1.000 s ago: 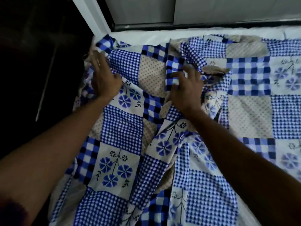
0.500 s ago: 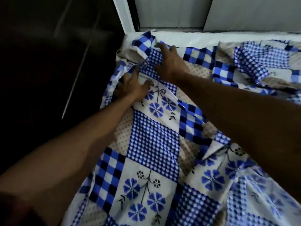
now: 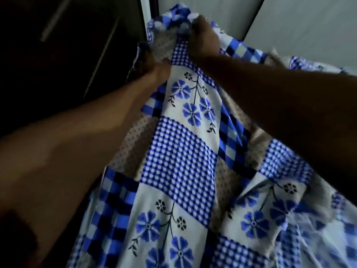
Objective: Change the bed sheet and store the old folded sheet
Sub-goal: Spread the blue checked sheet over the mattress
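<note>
A patchwork bed sheet [image 3: 179,151] fills the view from the centre out to 3 and 6 o'clock. Its squares are blue gingham, bolder blue-and-black check, white blocks printed with blue flowers on black stems, and beige dotted panels. It lies rumpled, with long folds running from 12 towards 6 o'clock and a looser, blurred heap at 4 o'clock. The cloth hides whatever it rests on.

From 8 to 11 o'clock the room is dark: a dark panelled front [image 3: 58,64] carries slim pale strips [image 3: 51,23] that slant up towards 12. Whether it is a cupboard or a door I cannot tell; nothing inside it shows. A narrow white frame [image 3: 146,12] stands upright just left of 12 o'clock, and pale wall panels [image 3: 299,26] fill 1 to 2 o'clock, split by one dark slanting seam.

Both bare arms reach in from the lower edge towards 12 o'clock. The right hand [image 3: 203,42] is clenched on the sheet's bunched corner [image 3: 178,18], which stands raised against the white frame. The left hand [image 3: 149,62], just beside it at 11 o'clock, is dark and blurred, but its fingers curl into the sheet's left edge over a beige dotted panel. A narrow strip of gingham lies between the two hands
</note>
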Motion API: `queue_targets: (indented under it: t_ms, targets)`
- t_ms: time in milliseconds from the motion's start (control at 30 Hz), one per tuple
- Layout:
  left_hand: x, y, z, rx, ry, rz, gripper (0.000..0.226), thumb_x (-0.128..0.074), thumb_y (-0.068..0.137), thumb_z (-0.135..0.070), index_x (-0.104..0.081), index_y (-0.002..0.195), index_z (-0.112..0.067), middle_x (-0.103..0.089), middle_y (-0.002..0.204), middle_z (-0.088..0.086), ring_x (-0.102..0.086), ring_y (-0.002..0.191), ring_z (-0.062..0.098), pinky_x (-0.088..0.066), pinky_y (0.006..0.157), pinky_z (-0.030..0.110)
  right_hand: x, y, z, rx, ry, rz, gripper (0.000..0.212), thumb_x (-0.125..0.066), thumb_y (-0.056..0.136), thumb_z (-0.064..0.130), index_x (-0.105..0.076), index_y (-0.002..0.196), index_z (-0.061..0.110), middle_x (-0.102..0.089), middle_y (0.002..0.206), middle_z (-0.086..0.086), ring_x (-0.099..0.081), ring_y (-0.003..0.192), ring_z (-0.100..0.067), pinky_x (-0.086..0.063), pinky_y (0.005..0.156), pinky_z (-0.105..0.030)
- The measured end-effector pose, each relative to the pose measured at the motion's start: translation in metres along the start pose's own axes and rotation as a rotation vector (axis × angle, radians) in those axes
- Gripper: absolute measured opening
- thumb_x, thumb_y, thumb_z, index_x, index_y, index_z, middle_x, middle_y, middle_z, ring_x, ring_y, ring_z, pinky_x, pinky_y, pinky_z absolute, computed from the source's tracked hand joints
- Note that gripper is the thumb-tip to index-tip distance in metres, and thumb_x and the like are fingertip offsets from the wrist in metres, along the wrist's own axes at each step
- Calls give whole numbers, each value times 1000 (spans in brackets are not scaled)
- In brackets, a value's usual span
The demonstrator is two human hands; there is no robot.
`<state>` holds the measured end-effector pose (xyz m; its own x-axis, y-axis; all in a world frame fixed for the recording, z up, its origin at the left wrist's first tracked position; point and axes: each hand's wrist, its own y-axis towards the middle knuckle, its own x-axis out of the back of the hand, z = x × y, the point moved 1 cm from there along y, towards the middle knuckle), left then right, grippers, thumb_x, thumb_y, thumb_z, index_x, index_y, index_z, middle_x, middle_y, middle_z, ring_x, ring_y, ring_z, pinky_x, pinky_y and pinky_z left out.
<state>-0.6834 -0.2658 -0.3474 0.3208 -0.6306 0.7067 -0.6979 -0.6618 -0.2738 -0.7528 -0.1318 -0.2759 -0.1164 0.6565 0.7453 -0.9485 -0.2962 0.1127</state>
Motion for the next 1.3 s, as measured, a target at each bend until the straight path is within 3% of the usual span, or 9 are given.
queue_targets:
  t_ms: [133,267,400,500,633,833,1033,1133,1300]
  targets:
    - [-1,-4,-9,40,-62,9,78,-40,96,-58,-17,160,-19,-19,166,8,-21,151,27,-15,122,36,-35,9,-19,79,-387,425,61,-39,102,35,-17,158,29,-43,152,-15,-40,140,-33,-23,118,-53]
    - [-11,19,-7,61,-66,-18,73,-38,96,-61,-31,156,-20,-33,161,8,-34,146,26,-27,119,34,-50,8,-29,148,-558,316,56,-21,100,59,-28,152,43,-40,155,-6,-37,140,-34,-23,115,-56]
    - [-11,20,-12,30,-31,-97,70,-42,98,-51,-21,158,-24,-28,163,8,-28,148,26,-19,120,34,-54,17,-31,91,-509,335,59,-24,93,70,-34,148,51,-44,153,-6,-41,138,-36,-26,112,-53]
    - [-10,28,-18,22,-39,-32,73,-40,100,-51,-10,160,-24,-19,166,7,-24,149,29,-17,122,37,-56,16,-34,104,-480,277,63,-21,90,72,-39,146,48,-50,149,-5,-46,135,-34,-27,109,-52]
    - [-4,24,-31,121,-127,41,71,-41,98,-55,-25,157,-19,-35,159,10,-37,143,28,-27,118,36,-58,8,-36,121,-436,181,64,-22,91,69,-45,144,40,-54,144,-3,-48,131,-30,-27,108,-50]
    - [2,2,-29,-5,-112,-11,71,-46,101,-38,-8,161,-27,-28,163,7,-33,145,27,-28,113,27,-62,5,-41,141,-406,143,57,-25,95,65,-48,140,37,-57,138,-3,-49,126,-27,-28,107,-44]
    - [17,-33,-29,-323,405,-274,47,-41,99,-38,-45,143,-23,-39,154,8,-37,140,35,-33,111,53,-62,5,-40,158,-429,119,59,-19,96,64,-50,136,34,-59,130,-4,-52,121,-29,-31,104,-46]
    - [6,-13,-33,-481,452,-216,50,-33,102,-38,-38,150,-26,-30,161,9,-21,150,32,-24,118,53,-60,2,-38,180,-432,99,57,-16,97,59,-53,132,33,-62,121,-4,-54,117,-29,-32,102,-46]
    - [-12,35,-31,-142,210,-43,59,-24,103,-55,-53,140,-21,-47,145,16,-44,133,35,-35,111,46,-62,3,-39,175,-452,91,54,-20,100,59,-53,133,33,-61,124,-2,-52,118,-26,-31,101,-44]
